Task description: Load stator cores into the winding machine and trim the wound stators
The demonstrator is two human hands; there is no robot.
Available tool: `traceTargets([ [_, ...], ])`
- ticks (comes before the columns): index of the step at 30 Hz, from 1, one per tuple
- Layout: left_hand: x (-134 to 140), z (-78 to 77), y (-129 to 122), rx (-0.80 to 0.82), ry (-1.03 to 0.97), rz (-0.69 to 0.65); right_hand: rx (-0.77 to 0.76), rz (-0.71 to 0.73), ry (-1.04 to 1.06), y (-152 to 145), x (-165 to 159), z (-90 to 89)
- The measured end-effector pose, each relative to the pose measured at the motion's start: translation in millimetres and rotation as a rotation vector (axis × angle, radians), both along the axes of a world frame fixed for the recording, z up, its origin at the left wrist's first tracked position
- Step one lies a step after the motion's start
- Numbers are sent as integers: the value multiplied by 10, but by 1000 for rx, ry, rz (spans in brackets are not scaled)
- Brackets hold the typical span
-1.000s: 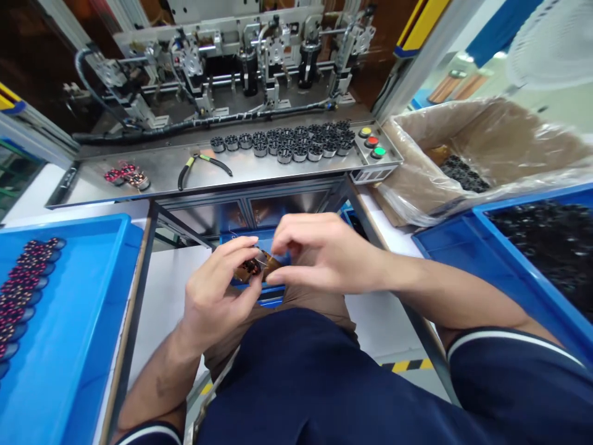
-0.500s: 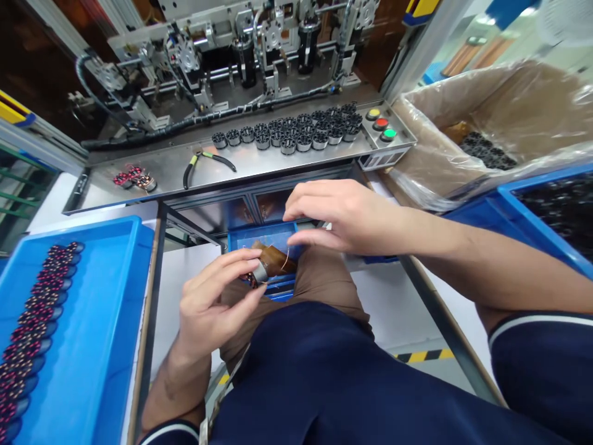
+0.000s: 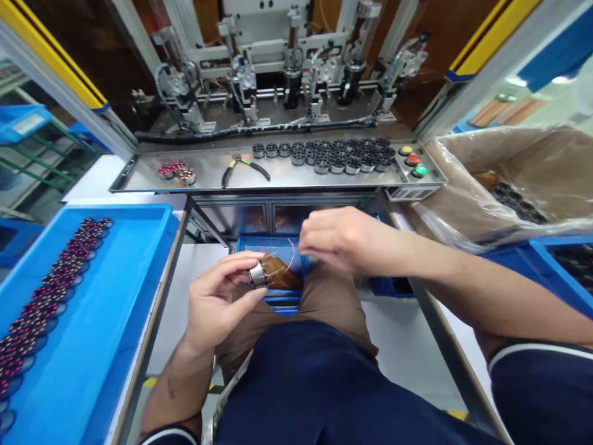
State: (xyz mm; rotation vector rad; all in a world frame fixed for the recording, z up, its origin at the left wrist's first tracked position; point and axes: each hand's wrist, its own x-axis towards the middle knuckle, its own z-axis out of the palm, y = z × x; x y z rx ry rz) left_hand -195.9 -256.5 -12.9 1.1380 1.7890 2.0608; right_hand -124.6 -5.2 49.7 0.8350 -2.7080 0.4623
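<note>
My left hand (image 3: 222, 296) grips a small wound motor stator (image 3: 257, 275) between thumb and fingers, its silver rim sideways and copper-coloured windings at its edge. Thin loose wires (image 3: 291, 254) reach from around the stator toward my right hand (image 3: 331, 238). The fingers of that hand are curled closed and slightly blurred. Whatever lies between its fingertips is hidden. Below both hands sits a blue bin (image 3: 248, 244) with a brown sheet (image 3: 285, 277) and wire scraps in it.
A metal ledge (image 3: 208, 180) carries green-handled pliers (image 3: 243, 165), several wound stators (image 3: 178, 172), rows of black-and-silver cores (image 3: 340, 156) and coloured buttons (image 3: 413, 161). Left is a blue tray (image 3: 115, 272) of wound stators. Right stands a plastic-lined box (image 3: 519, 154). A machine (image 3: 296, 80) rises behind.
My right hand has gone from parted fingers to curled fingers. The stator has turned in my left hand, showing more of its silver rim. The camera view has shifted and levelled.
</note>
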Motion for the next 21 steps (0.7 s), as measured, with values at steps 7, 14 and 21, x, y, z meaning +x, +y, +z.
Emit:
traceTargets([
  [7,-16,-139,-102,145,-106,243,-241,-688,-40,-113,-1430,-204],
  [14,6,-256,-233,113,-75,380,-192,-1055,-332,-651,-2151,-419],
  [21,-3,-288,-277,148,-117,391,-278,-799,-352,-319,-2377,-485],
])
